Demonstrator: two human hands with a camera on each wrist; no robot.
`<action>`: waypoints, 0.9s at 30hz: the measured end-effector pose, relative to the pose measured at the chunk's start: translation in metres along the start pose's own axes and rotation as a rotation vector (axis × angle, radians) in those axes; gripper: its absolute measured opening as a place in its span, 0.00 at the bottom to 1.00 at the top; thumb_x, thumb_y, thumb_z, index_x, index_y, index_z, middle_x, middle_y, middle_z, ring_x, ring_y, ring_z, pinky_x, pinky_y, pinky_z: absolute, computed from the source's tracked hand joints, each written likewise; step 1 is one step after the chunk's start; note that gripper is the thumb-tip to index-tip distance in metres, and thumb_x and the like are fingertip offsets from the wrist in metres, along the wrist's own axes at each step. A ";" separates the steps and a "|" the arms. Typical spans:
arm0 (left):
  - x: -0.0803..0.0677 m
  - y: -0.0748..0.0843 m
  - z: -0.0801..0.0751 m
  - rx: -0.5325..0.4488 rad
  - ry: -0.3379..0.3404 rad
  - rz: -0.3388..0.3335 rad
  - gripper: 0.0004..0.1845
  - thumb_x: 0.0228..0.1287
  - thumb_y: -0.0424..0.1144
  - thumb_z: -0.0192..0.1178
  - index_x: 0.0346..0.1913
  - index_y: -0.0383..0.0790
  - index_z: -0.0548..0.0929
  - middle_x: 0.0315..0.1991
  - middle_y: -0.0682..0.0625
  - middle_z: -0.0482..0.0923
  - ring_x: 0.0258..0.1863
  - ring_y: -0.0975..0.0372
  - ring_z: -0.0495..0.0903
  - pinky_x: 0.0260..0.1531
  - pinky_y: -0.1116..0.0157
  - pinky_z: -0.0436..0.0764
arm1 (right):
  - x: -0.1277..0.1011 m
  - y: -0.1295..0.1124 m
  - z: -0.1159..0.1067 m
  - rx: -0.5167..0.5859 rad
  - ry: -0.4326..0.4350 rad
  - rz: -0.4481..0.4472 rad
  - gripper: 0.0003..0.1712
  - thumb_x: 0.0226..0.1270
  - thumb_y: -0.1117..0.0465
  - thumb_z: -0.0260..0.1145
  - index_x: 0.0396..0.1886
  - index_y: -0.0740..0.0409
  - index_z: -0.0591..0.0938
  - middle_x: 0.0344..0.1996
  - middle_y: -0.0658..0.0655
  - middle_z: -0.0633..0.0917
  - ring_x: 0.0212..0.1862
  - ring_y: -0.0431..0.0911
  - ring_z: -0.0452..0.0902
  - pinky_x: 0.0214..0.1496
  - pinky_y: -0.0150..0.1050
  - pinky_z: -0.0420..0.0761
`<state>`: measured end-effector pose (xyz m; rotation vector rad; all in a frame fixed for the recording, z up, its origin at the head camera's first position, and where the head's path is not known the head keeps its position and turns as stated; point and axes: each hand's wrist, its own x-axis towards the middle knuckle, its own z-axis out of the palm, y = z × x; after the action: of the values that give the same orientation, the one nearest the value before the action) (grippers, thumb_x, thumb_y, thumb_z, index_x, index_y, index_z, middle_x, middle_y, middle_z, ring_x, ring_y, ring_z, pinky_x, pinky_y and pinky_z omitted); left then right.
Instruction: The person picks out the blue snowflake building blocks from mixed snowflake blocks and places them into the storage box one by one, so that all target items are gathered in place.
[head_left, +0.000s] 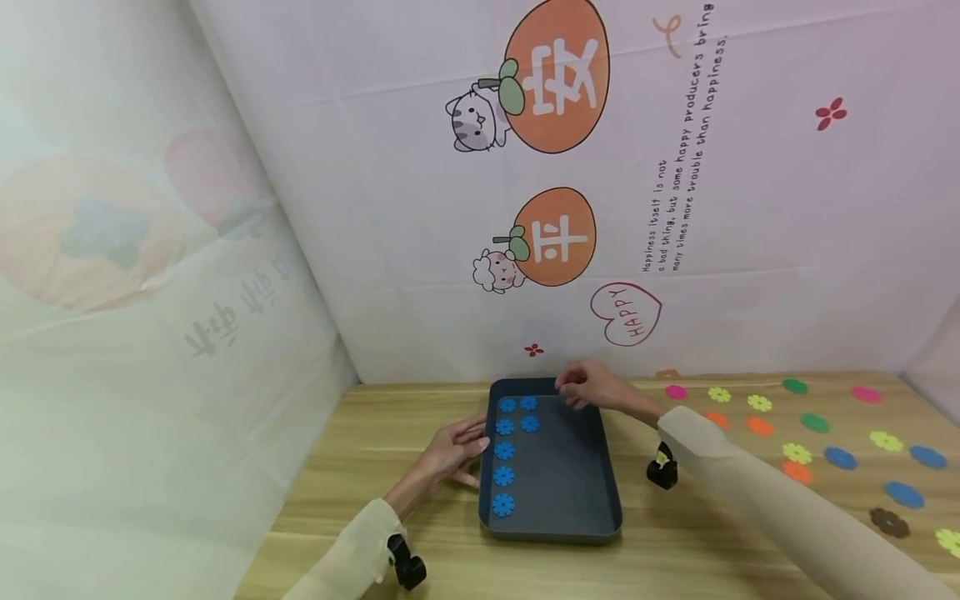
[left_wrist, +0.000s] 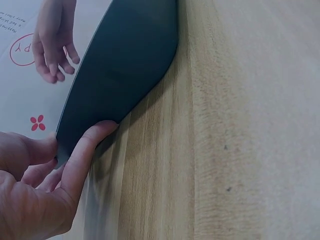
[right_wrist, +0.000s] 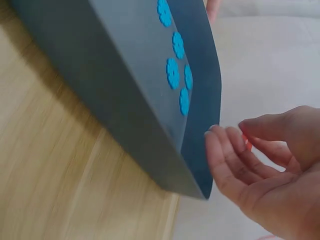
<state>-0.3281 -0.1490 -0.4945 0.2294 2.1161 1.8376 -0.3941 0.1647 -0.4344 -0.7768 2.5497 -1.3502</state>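
Now the right hand (head_left: 592, 387) pinches a red piece (right_wrist: 247, 142) at the far right corner of the long tray (head_left: 570, 475), beyond the blue flowers (head_left: 530, 423), while the left hand (head_left: 447, 452) loosely touches its side.

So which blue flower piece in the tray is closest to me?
The blue flower piece at the near end of the tray, last of five in the left column; all others lie farther from you.

On backdrop (head_left: 787, 250), "安" (head_left: 564, 77)/"平" (head_left: 558, 238) are printed on fruits (head_left: 558, 137), "HAPPY" (head_left: 627, 313) in heart (head_left: 651, 310) nr btm edge, "Happiness itself is not…" (head_left: 655, 215) above.
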 end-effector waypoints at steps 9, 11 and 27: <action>-0.001 -0.002 0.001 -0.003 -0.002 0.001 0.30 0.81 0.36 0.57 0.81 0.40 0.66 0.76 0.32 0.67 0.70 0.41 0.74 0.30 0.54 0.93 | -0.026 0.019 -0.026 -0.039 0.115 -0.044 0.07 0.77 0.68 0.64 0.47 0.69 0.84 0.42 0.68 0.85 0.40 0.58 0.87 0.39 0.50 0.92; -0.001 -0.002 0.001 -0.006 -0.001 -0.001 0.30 0.81 0.36 0.57 0.81 0.40 0.66 0.76 0.32 0.67 0.70 0.41 0.74 0.30 0.54 0.93 | -0.035 0.025 -0.034 -0.045 0.126 -0.054 0.08 0.77 0.68 0.63 0.48 0.70 0.83 0.42 0.69 0.85 0.40 0.58 0.87 0.39 0.49 0.92; 0.002 0.000 -0.003 -0.008 -0.004 -0.007 0.30 0.81 0.36 0.56 0.81 0.41 0.65 0.77 0.33 0.65 0.71 0.42 0.74 0.30 0.55 0.93 | -0.116 0.072 -0.117 -0.050 0.107 -0.043 0.15 0.79 0.67 0.63 0.60 0.69 0.80 0.47 0.62 0.85 0.41 0.37 0.85 0.39 0.42 0.92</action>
<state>-0.3306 -0.1509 -0.4948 0.2230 2.1039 1.8397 -0.3643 0.3418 -0.4366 -0.7922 2.6734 -1.3813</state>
